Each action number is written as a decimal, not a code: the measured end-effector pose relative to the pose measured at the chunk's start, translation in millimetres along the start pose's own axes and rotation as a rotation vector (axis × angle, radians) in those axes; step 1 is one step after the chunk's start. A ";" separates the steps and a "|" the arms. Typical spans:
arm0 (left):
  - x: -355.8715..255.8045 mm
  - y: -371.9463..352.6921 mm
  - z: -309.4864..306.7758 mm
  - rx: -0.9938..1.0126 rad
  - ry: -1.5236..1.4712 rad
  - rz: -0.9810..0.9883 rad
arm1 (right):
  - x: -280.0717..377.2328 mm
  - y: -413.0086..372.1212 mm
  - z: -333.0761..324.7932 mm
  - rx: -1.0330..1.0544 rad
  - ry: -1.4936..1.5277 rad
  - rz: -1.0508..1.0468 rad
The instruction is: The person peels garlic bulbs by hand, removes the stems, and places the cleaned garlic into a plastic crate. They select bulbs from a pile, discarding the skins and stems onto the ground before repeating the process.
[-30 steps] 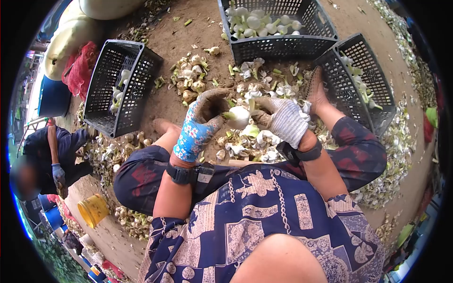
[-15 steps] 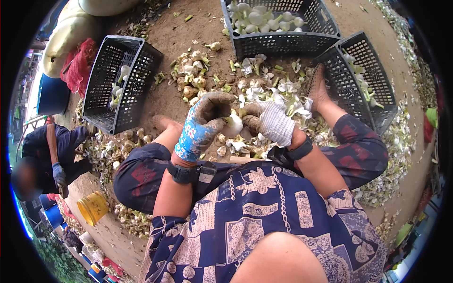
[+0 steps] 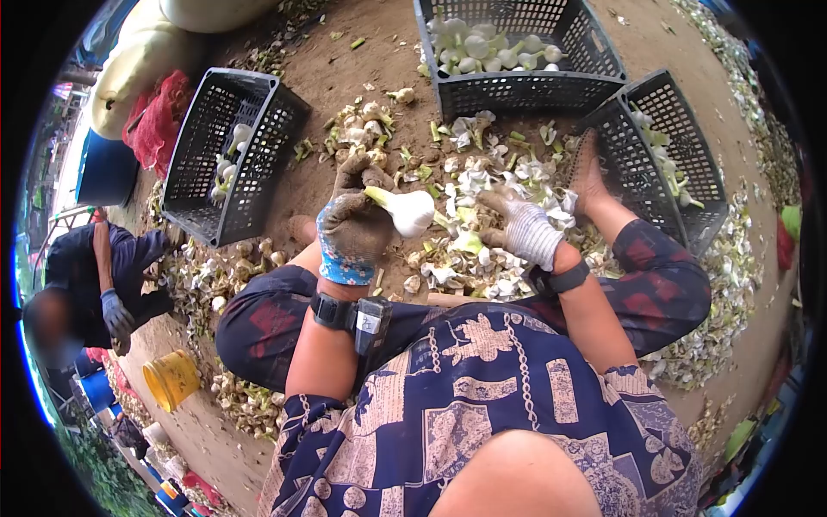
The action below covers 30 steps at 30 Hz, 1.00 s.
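A white garlic bulb (image 3: 412,213) with a short green stem is held by my left hand (image 3: 355,220), in a dirty glove with a blue floral cuff. The fingers are closed round the stem, and the bulb points right. My right hand (image 3: 527,226), in a grey-white glove, is apart from the bulb, with thumb and fingers spread and nothing seen between them. Below both hands lies a heap of white peelings (image 3: 469,185) on the ground. Unpeeled garlic bulbs (image 3: 357,129) lie in a pile beyond my left hand.
Black crates holding white bulbs stand at the left (image 3: 194,159), top centre (image 3: 534,84) and right (image 3: 702,155). A yellow bucket (image 3: 170,380) lies at lower left, near another person (image 3: 112,267). A red net (image 3: 159,125) lies beside the left crate.
My left hand has turned, bringing the bulb into full view. My right hand has moved right, away from the bulb, and its fingers have opened.
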<state>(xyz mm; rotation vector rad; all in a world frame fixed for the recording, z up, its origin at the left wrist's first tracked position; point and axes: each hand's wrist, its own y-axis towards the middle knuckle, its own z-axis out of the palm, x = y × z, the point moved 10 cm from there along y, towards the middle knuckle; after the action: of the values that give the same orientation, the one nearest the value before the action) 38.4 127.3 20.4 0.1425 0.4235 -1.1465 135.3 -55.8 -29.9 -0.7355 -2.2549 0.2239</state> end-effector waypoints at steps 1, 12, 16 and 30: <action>7.8 4.4 -2.6 -0.008 0.006 0.010 | -4.8 6.4 -2.8 -0.078 0.224 -0.033; 47.4 2.2 7.7 -0.070 0.643 -0.106 | 29.3 -34.8 -98.0 -0.652 0.224 -0.289; -40.4 5.4 -44.3 -0.414 0.938 0.136 | -82.8 -119.6 -223.7 -0.927 -0.514 0.373; 85.9 46.8 -211.3 -0.263 2.243 -0.723 | -40.7 -8.5 -1.6 -0.027 -0.043 0.188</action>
<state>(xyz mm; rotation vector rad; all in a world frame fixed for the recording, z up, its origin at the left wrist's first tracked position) 56.9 141.6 -211.2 1.1290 2.7379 -1.1200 155.5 -86.0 -50.1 -0.9663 -2.2338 0.3015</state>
